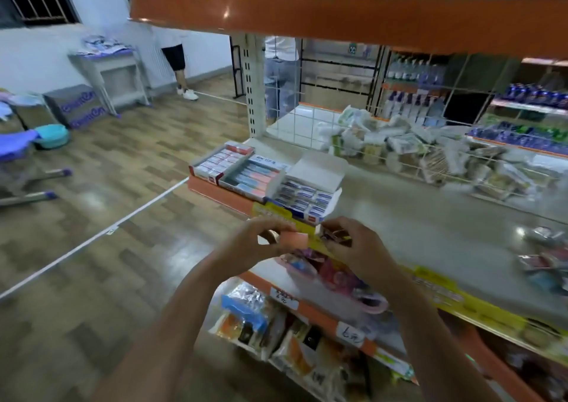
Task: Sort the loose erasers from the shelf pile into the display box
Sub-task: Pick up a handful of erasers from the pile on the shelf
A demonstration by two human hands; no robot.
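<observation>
Head view: left hand [257, 241] pinches a pink eraser [293, 240], right hand [353, 248] grips small packets [333, 235]; labels blurred.

Both forearms bare, reaching up from the lower edge of the view and converging toward centre frame. Left forearm enters from lower left, angled up and right. Right forearm enters from lower right, angled up and left. Wrists roughly level with each other.

Left hand [256, 243]: back of hand toward camera, fingers curled inward, thumb and fingertips pinched together at its right side.

Right hand [353, 248]: back of hand toward camera, fingers bent and drawn in toward the left hand, tips pinched.

The two hands sit just beside each other, fingertips nearly meeting. Motion blur softens the finger detail.
</observation>
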